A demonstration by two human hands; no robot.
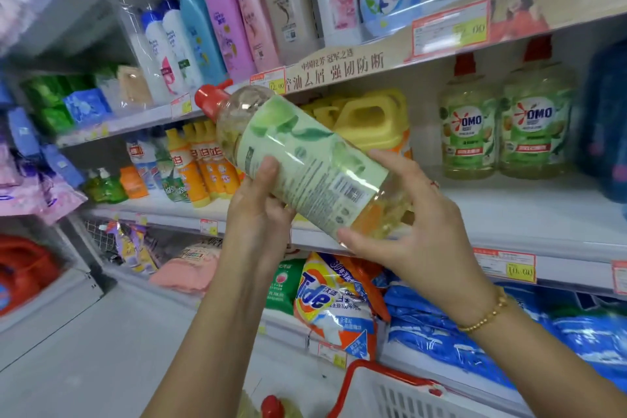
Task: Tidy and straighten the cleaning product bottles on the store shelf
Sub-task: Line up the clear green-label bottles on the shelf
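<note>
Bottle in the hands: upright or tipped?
Tipped: the bottle lies slanted, red cap up-left, base low-right, held by left hand and right hand.

Held bottle (305, 159): back-label print & barcode too small to read, underside hidden by the left hand (258, 210), whose fingers (bar the thumb) are out of sight behind it, and base partly covered by the right hand (407, 224). Yellow jugs (373, 119) on the mid shelf are partly hidden behind it; small print on the price tags (451, 27) is too blurred to read. Cut off by pic edges: white basket (390, 394) w/ red rim at bottom, red-capped bottle (271, 405) beside it, dark blue container (607, 119) at right; packs (20, 180) at far left are smeared, type unclear.
</note>
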